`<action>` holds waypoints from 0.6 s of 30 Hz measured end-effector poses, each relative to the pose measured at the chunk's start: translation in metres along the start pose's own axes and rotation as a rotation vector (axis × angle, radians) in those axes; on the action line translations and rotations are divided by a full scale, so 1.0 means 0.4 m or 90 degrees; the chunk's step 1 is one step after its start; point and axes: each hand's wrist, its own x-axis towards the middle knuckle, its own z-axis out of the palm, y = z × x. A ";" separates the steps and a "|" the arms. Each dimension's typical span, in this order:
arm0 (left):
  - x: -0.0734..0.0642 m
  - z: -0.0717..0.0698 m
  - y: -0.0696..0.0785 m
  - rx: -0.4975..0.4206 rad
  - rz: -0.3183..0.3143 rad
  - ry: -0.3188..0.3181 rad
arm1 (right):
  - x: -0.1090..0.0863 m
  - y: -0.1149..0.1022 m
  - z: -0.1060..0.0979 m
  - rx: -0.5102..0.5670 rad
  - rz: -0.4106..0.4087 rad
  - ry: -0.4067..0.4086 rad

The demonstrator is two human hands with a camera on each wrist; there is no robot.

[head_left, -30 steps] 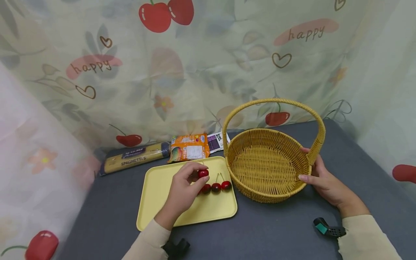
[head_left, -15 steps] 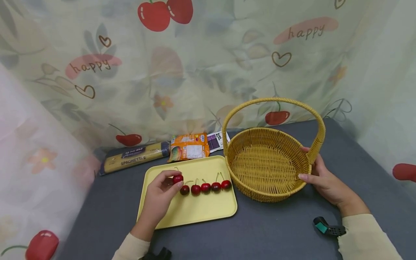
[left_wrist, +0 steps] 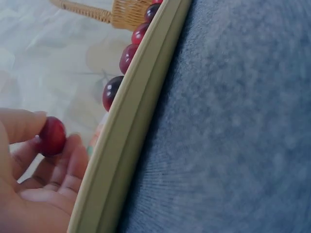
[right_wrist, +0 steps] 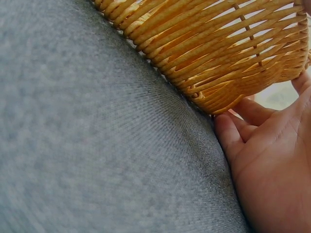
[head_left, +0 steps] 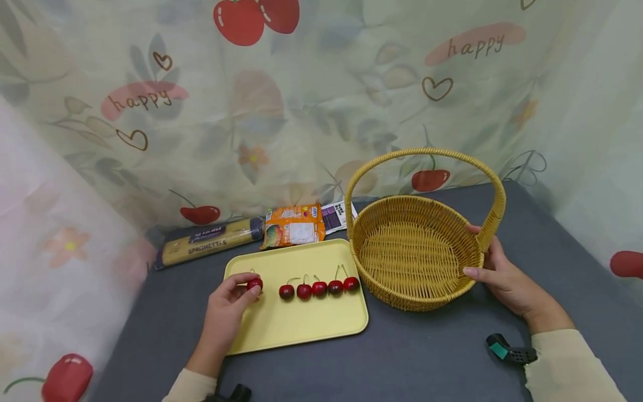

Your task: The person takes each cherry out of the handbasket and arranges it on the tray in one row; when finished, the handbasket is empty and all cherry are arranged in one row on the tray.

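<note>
My left hand (head_left: 224,314) pinches a dark red cherry (head_left: 254,285) between thumb and fingers, over the left part of the yellow tray (head_left: 296,329). In the left wrist view the same cherry (left_wrist: 52,136) shows at the fingertips. To its right a row of several cherries (head_left: 303,292) with stems lies across the tray. My right hand (head_left: 512,287) grips the right side of the round wicker basket (head_left: 414,254), thumb over the rim and the other fingers behind. From the right wrist view, the fingers meet the basket's woven wall (right_wrist: 218,53) low down.
Behind the tray lie a spaghetti pack (head_left: 208,244), an orange packet (head_left: 293,226) and a purple-and-white packet (head_left: 335,216). The basket's tall handle (head_left: 427,152) arches up in front of the printed curtain (head_left: 311,100). A grey cloth (head_left: 392,357) covers the table.
The left hand has carried the pinched cherry leftward and lower, from above the row to the tray's left part. The right hand stays on the basket.
</note>
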 end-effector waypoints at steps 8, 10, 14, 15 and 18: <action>0.013 -0.001 -0.042 0.064 -0.003 -0.024 | 0.004 -0.004 0.000 0.010 -0.010 -0.004; 0.015 0.002 -0.046 0.095 0.002 -0.025 | 0.005 -0.005 -0.001 0.009 -0.011 -0.004; 0.016 0.010 -0.052 0.143 0.000 -0.036 | 0.005 -0.003 0.000 0.009 -0.009 -0.003; 0.016 0.011 -0.051 0.152 -0.002 -0.039 | 0.005 -0.002 0.000 0.010 -0.008 -0.003; 0.015 0.016 -0.050 0.170 -0.009 -0.046 | 0.003 0.000 0.001 0.011 -0.006 -0.005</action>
